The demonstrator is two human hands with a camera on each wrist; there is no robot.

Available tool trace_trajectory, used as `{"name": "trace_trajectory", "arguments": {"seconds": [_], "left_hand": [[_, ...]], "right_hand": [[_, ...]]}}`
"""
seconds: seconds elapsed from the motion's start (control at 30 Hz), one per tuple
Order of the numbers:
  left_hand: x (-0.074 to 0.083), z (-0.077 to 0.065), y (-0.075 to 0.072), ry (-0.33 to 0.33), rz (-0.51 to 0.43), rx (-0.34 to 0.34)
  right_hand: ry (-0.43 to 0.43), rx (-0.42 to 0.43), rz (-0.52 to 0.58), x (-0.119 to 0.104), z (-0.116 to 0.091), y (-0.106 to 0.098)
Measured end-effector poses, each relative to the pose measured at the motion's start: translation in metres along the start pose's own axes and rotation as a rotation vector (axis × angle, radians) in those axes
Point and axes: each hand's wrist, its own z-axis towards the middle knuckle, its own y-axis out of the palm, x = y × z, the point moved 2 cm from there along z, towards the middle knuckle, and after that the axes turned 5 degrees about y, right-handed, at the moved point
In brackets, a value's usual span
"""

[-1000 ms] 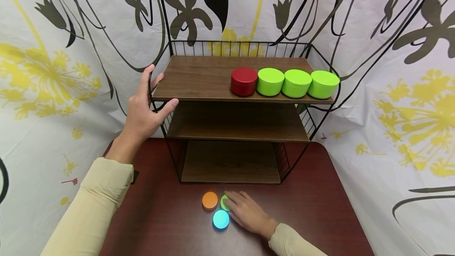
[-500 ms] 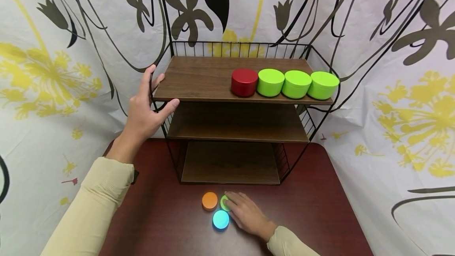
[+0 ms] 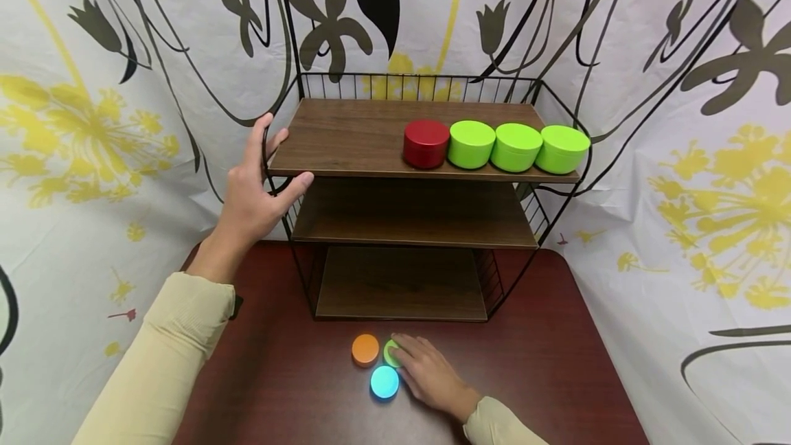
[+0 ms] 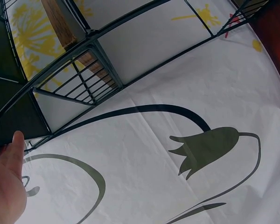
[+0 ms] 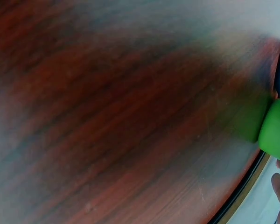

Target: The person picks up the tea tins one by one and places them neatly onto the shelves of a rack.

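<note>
My left hand [image 3: 252,201] holds the left side of a three-tier shelf rack [image 3: 352,150], thumb at the front edge of the top board and fingers by the black side wire. In the left wrist view, that hand [image 4: 8,182] appears at the lower left beside the wire frame. On the table, my right hand [image 3: 432,378] grips a small round green container [image 3: 392,354], partly covering it. The right wrist view shows the green container [image 5: 274,130] with fingertips at its side. Close by are an orange round container [image 3: 365,349] and a blue one [image 3: 384,382].
A red round container [image 3: 426,144] and three lime-green ones, the nearest to it a green container [image 3: 472,145], line the right front of the top shelf. The rack stands on a dark red table [image 3: 272,376]. Flower-patterned cloth [image 3: 618,33] hangs behind and at the sides.
</note>
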Motion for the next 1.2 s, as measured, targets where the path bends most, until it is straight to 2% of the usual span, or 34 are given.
{"name": "trace_trajectory", "arguments": {"seconds": [0.37, 0.7, 0.97, 1.2], "left_hand": [[0.0005, 0.0007, -0.0001, 0.009, -0.003, 0.004], [-0.0003, 0.0002, 0.0002, 0.011, 0.006, 0.008], [-0.0019, -0.0005, 0.0005, 0.013, 0.009, 0.006], [-0.0015, 0.0002, 0.0003, 0.014, 0.006, 0.014]], "right_hand": [[0.012, -0.003, 0.027, -0.0016, 0.0031, -0.0029], [-0.028, 0.016, 0.057, -0.0012, 0.006, -0.0046], [-0.005, -0.022, 0.071, -0.003, 0.0071, -0.0066], [-0.023, -0.026, 0.062, -0.0032, 0.0079, -0.0078]]}}
